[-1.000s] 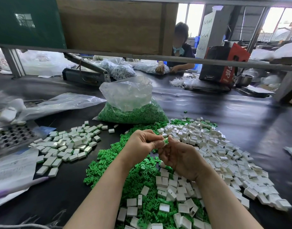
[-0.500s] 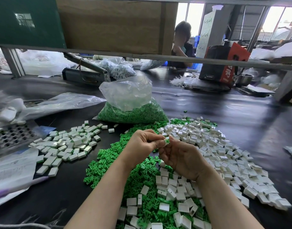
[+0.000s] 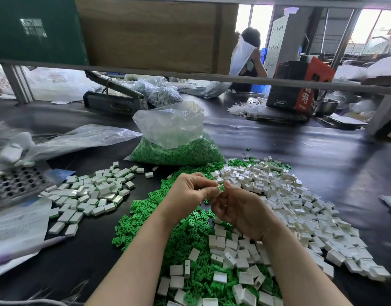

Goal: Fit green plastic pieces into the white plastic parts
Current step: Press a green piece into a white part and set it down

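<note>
My left hand (image 3: 190, 193) and my right hand (image 3: 243, 210) meet above the piles at mid-table. Between their fingertips sit a small white plastic part (image 3: 218, 191) and a green plastic piece (image 3: 222, 187); the left fingers pinch the white part and the right fingers pinch the green piece against it. Below the hands spreads a heap of loose green pieces (image 3: 159, 217). A wide heap of empty white parts (image 3: 300, 208) lies to the right. White parts with green inside (image 3: 90, 193) form a pile at the left.
An open clear bag of green pieces (image 3: 177, 149) stands behind the hands. A perforated metal tray (image 3: 15, 184) and plastic sheets (image 3: 20, 224) lie at the left. A metal shelf rail (image 3: 212, 77) crosses overhead. Another person (image 3: 249, 54) works across the black table (image 3: 300, 149).
My hands stay together at the same spot, the fingers shifting slightly on the white part and green piece. The person across the table has lifted a white bag.
</note>
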Motion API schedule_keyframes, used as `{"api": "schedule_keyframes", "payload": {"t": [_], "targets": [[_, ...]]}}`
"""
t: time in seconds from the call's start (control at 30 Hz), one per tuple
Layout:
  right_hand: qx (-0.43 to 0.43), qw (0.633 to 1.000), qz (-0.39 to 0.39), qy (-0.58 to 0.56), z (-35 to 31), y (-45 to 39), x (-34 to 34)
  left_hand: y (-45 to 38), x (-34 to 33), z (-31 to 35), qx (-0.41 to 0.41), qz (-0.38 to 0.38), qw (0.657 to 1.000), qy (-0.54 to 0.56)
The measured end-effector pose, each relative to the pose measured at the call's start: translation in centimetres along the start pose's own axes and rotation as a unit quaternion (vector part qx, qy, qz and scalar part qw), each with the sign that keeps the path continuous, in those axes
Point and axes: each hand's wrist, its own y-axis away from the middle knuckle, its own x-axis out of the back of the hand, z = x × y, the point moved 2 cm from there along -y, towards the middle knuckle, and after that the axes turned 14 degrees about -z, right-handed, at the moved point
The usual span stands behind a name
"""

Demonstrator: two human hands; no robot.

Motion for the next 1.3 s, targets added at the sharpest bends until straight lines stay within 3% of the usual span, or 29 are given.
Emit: {"api": "schedule_keyframes", "payload": {"t": [0.2, 0.3, 0.53, 0.77, 1.3], "targets": [[0.02, 0.977, 0.076, 0.2, -0.7, -0.1, -0.3, 0.1, 0.9, -0.2, 0.028, -0.021, 0.999, -0.036], [0.042, 0.963, 0.097, 0.247, -0.8, -0.2, -0.5, 0.1, 0.8, -0.2, 0.034, -0.033, 0.998, -0.044], [0.066, 0.963, 0.114, 0.236, -0.6, -0.4, -0.5, 0.2, -0.2, -0.2, 0.058, -0.084, 0.995, 0.008], [-0.016, 0.978, 0.066, 0.198, -0.1, -0.2, 0.0, 0.3, -0.6, -1.3, 0.076, -0.091, 0.993, 0.008], [-0.066, 0.945, 0.052, 0.317, -0.2, 0.1, -0.2, 0.5, -0.5, -1.9, 0.093, -0.155, 0.984, 0.006]]}}
